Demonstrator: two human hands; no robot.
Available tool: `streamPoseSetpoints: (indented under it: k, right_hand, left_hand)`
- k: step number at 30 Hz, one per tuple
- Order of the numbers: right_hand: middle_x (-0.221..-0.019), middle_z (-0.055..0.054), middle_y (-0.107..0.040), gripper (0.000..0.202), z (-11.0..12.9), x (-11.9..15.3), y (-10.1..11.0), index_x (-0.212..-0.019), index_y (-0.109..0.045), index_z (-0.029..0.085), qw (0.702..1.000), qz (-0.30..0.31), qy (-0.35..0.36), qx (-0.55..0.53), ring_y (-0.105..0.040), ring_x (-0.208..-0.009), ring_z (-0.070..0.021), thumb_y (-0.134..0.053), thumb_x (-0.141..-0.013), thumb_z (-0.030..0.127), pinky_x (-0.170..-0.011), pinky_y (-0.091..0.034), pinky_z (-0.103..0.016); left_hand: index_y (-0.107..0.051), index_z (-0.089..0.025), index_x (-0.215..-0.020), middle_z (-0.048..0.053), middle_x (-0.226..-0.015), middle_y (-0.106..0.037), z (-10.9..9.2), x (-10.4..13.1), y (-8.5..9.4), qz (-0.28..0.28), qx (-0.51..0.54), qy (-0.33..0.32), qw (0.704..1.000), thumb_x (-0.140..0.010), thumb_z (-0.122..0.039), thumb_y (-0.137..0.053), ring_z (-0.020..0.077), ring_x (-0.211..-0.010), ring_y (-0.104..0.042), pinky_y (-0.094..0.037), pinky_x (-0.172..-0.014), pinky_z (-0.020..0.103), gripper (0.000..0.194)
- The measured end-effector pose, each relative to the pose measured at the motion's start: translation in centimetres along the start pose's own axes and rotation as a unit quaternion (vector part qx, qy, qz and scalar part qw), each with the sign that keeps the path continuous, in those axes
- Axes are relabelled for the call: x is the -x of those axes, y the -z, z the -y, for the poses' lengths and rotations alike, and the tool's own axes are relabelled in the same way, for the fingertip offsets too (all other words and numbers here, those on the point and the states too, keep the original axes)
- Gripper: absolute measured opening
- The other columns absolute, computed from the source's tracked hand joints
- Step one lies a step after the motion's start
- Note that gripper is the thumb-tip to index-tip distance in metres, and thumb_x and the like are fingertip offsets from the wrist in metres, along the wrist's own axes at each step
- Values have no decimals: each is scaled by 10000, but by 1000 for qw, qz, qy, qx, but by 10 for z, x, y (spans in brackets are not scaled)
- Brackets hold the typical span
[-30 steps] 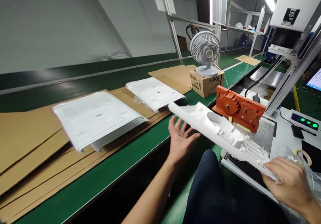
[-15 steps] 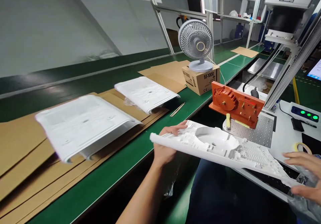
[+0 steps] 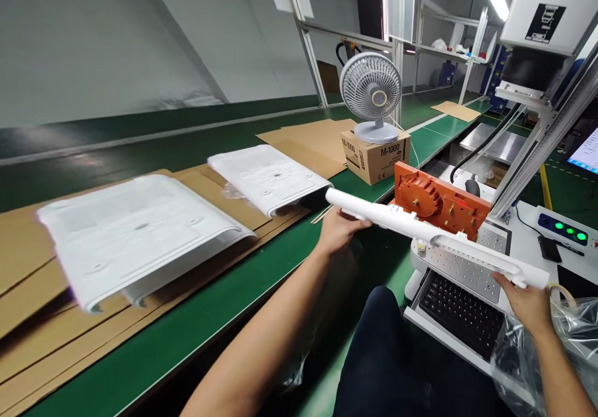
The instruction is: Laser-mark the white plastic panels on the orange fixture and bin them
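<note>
Factory, green conveyor belt [image 3: 224, 292], marking machine [image 3: 544, 27]

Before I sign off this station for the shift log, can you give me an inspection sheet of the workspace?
Surface: green conveyor belt lined with cardboard sheets.
Job's things: white plastic panel held edge-on at both ends; two stacks of white panels on the cardboard.
Clutter: desk fan on an M-1000 carton; plastic bag; tape roll.
Grips: left hand and right hand each closed on the panel.
Cables: black cable behind the orange fixture.
Surroundings: keyboard, shelving, laser machine head.
</note>
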State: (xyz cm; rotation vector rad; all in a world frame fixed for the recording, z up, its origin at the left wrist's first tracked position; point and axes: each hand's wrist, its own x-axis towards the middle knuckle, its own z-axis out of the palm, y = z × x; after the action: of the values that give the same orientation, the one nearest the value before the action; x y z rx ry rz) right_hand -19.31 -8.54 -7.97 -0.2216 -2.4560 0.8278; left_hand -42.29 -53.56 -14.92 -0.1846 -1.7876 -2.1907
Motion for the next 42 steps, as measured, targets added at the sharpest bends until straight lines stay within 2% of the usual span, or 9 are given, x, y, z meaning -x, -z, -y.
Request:
streamPoseSetpoints:
  k: [3,5,9,13,17,21,32,37,42]
  right_hand:
    - [-811,-160,-780,784,-1,-20,-20,-669,-750,230,993,-6,-42,107,-763,-874,-394,-586,-836,979,-809,-533,-445]
    - [-755,-171,-757,799,1,-30,-28,-598,-698,248,988,32,-48,144,-751,-815,-380,-530,-876,978,-766,-503,-428]
    - [-922,-176,-807,669,9,-42,-42,-792,-795,231,979,72,-61,180,-769,-920,-386,-586,-966,843,-754,-477,-401]
    - [-979,-177,-813,541,15,-51,-56,-955,-840,198,970,86,-88,210,-769,-1008,-419,-681,-983,715,-788,-490,-408]
    - [-1096,-182,-814,530,17,-60,-67,-1073,-847,176,967,111,-100,206,-757,-1109,-421,-674,-1008,673,-856,-509,-413]
    - [-1074,-173,-819,529,16,-69,-77,-1120,-850,174,966,118,-113,199,-769,-1075,-405,-668,-1020,660,-848,-522,-412]
    - [-1153,-171,-813,527,14,-76,-87,-1182,-842,176,966,128,-134,182,-757,-1144,-383,-660,-1020,644,-912,-555,-406]
    - [-1097,-195,-814,543,12,-76,-88,-1103,-848,154,964,122,-150,182,-762,-1115,-400,-670,-998,657,-912,-559,-420]
    - [-1133,-172,-814,560,15,-59,-78,-1135,-843,175,969,113,-136,173,-754,-1133,-415,-632,-988,673,-910,-551,-440]
  left_hand:
    - [-643,-152,-1125,135,-1143,-789,6,-32,-21,22,35,-23,999,-459,-437,-1084,350,-1097,-731,-593,-1048,522,848]
    - [-613,-147,-1174,157,-1215,-769,10,-50,-27,49,40,-23,998,-487,-440,-1075,337,-1135,-719,-575,-1078,503,879]
    - [-606,-129,-1264,206,-1336,-733,21,-77,-27,70,-2,-25,997,-520,-500,-1058,362,-1230,-689,-541,-1111,501,946]
    - [-643,-135,-1263,196,-1346,-740,29,-97,-24,71,-66,-19,995,-518,-541,-1049,388,-1263,-668,-522,-1116,510,941]
    - [-663,-124,-1277,196,-1330,-745,35,-115,-27,72,-95,2,993,-486,-509,-1057,397,-1223,-687,-530,-1090,524,964]
    - [-649,-106,-1321,209,-1315,-749,38,-129,-33,84,-98,14,992,-467,-490,-1051,391,-1141,-717,-559,-1023,533,1019]
    - [-672,-97,-1323,216,-1302,-755,28,-137,-39,71,-142,18,987,-447,-487,-1035,411,-1174,-674,-528,-1053,535,1026]
    - [-674,-105,-1294,184,-1285,-759,18,-134,-42,77,-153,23,985,-479,-477,-1017,387,-1186,-671,-539,-1058,511,960]
    - [-670,-107,-1292,183,-1297,-758,11,-125,-41,90,-145,21,985,-489,-499,-1014,379,-1173,-689,-555,-1064,517,957]
